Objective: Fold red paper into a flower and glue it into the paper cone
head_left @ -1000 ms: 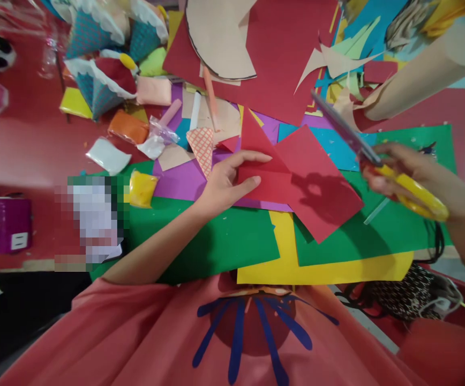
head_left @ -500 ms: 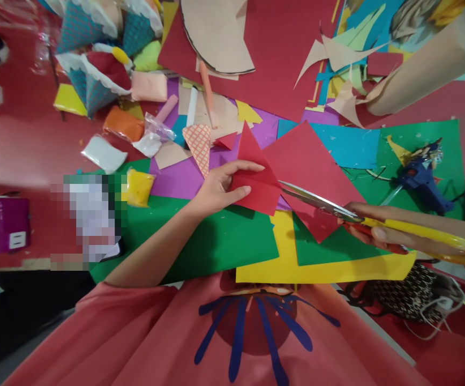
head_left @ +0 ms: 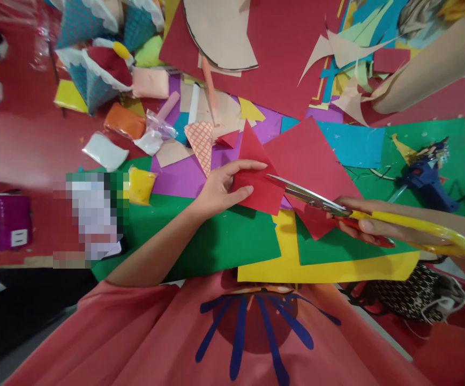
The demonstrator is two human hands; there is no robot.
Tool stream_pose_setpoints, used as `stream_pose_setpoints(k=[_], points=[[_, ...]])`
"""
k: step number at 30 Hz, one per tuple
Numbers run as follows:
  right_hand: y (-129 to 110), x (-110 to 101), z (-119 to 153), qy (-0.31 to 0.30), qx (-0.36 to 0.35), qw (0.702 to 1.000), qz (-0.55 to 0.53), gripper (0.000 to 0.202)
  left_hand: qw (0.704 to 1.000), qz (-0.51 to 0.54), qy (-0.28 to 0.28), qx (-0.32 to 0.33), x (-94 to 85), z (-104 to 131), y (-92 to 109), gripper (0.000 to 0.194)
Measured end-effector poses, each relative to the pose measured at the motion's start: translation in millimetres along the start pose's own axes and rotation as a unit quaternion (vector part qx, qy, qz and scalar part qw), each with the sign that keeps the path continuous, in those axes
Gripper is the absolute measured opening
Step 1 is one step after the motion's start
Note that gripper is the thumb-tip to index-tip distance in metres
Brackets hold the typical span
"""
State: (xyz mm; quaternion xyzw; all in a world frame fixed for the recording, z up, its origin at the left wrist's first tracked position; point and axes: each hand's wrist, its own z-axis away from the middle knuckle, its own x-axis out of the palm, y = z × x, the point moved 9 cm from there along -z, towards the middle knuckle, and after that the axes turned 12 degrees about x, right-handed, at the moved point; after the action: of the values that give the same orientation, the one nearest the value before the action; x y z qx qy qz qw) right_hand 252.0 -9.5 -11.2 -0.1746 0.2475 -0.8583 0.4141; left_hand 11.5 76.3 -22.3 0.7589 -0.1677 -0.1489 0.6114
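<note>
My left hand (head_left: 226, 187) holds a folded piece of red paper (head_left: 262, 190), thumb and fingers on its left part. Scissors with yellow and red handles (head_left: 413, 228) are in my right hand (head_left: 367, 222). Their blades point left, with the tips over the held red piece. Behind the blades lies a larger red sheet (head_left: 307, 150), one corner over green paper (head_left: 337, 249). Just left of the held piece is a small paper cone with a red lattice pattern (head_left: 201, 140).
A blue glue gun (head_left: 429, 179) rests at the right on green paper. Beige cut-outs (head_left: 224, 32), a rolled beige sheet (head_left: 429, 69), clay packets (head_left: 124, 122) and teal cones (head_left: 96, 80) surround the work area. A blurred-out flat object (head_left: 96, 214) lies at left.
The scissors and my right hand have moved left, bringing the blade tips farther over the held red piece. My left hand keeps its hold.
</note>
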Motion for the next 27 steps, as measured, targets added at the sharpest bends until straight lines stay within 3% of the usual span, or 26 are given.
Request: stream_pose_setpoints(k=[3, 8, 15, 23, 27], points=[[1.8, 1.8, -1.0, -0.002, 0.044, 0.999, 0.002, 0.045, 1.0, 0.011, -0.007, -0.004, 2.4, 0.4, 1.6, 0.038], [-3.9, 1.1, -4.0, -0.004, 0.037, 0.999, 0.002, 0.042, 1.0, 0.012, -0.012, -0.013, 3.4, 1.4, 0.1, 0.04], [5.7, 0.1, -9.1, -0.02, 0.059, 0.998, 0.016, 0.047, 1.0, 0.018, -0.017, -0.012, 3.6, 1.6, -0.1, 0.039], [-0.7, 2.7, -5.6, -0.011, 0.099, 0.994, 0.054, 0.055, 0.998, 0.049, -0.039, -0.028, 8.4, 4.0, -2.4, 0.044], [-13.3, 3.5, -1.5, 0.021, 0.052, 0.996, 0.067, 0.043, 0.995, 0.072, -0.058, -0.047, 13.3, 5.7, -5.0, 0.052]])
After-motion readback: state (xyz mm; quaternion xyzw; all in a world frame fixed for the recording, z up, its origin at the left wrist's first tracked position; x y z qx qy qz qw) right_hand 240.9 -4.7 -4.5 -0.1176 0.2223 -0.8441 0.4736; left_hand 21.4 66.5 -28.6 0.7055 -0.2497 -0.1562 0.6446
